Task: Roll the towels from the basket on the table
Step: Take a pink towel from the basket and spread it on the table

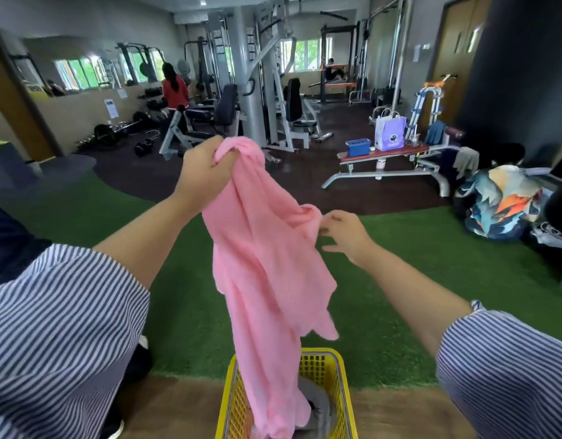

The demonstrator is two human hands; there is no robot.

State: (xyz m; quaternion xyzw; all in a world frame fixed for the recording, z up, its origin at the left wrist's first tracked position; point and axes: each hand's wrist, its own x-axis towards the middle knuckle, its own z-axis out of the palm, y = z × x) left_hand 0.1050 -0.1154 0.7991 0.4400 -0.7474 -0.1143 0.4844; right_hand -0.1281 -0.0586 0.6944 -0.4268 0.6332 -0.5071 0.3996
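Note:
A pink towel hangs in the air in front of me, its lower end reaching down into the yellow plastic basket at the bottom middle. My left hand grips a bunched top corner of the towel, raised high. My right hand pinches the towel's right edge lower down, fingers partly spread. A grey towel lies inside the basket, mostly hidden by the pink one. The basket stands on a brown wooden surface.
Green artificial turf stretches ahead beyond the wooden surface. A seated person in a patterned shirt is at the right. A weight bench with a blue box and purple bag, gym machines and another person stand farther back.

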